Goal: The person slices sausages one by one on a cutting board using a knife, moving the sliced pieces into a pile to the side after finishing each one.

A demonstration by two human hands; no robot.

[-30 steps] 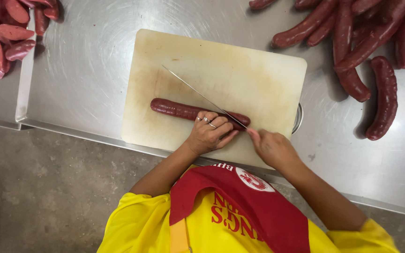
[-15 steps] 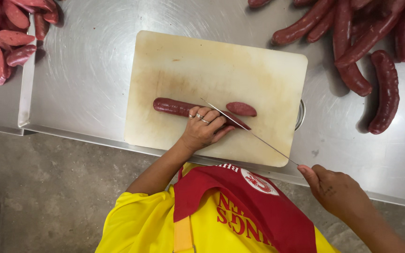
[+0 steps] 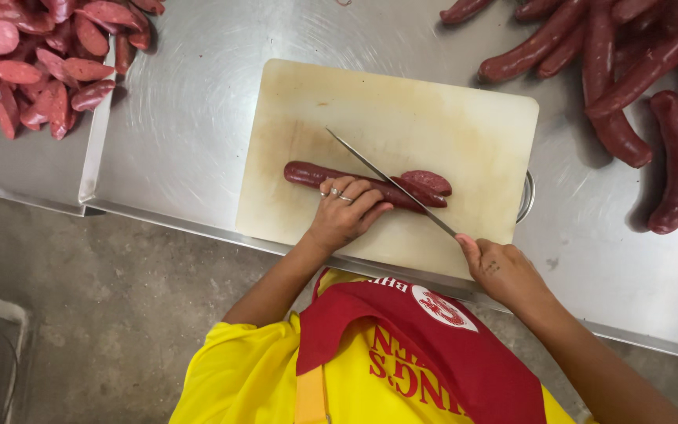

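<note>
One sausage [image 3: 331, 177] on board [image 3: 402, 110] | left grip [image 3: 343, 212] pressing it | right grip [image 3: 500, 271] apparently pinching knife [image 3: 386, 184]

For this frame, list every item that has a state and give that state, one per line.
Sausage on the board: lying flat, partly cut, pinned by the left hand.
Cut slice: separated, lying at the sausage's cut end.
Knife: blade angled across the sausage, handle in the right hand's grip.
Left hand: pressing on the sausage.
Right hand: closed on the knife handle.
Cutting board: flat, stained.
Whole sausages: uncut, piled.
Sliced pieces: cut, heaped.
</note>
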